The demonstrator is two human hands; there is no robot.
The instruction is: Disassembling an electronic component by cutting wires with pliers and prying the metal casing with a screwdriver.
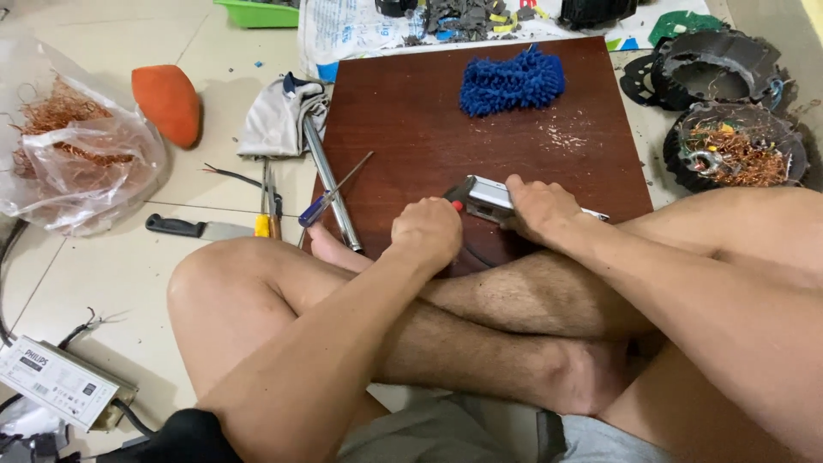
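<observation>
I sit cross-legged on a tiled floor with a dark brown wooden board before me. My right hand presses down on a flat silver metal box lying at the board's near edge. My left hand is closed around a tool with a black and red handle whose tip meets the box's left end. The tool's working end is hidden between hand and box.
On the board lie a blue fuzzy mitt, a screwdriver and a metal rod. Left: knife, grey cloth, orange object, bag of copper wire, white driver box. Right: dismantled motor parts.
</observation>
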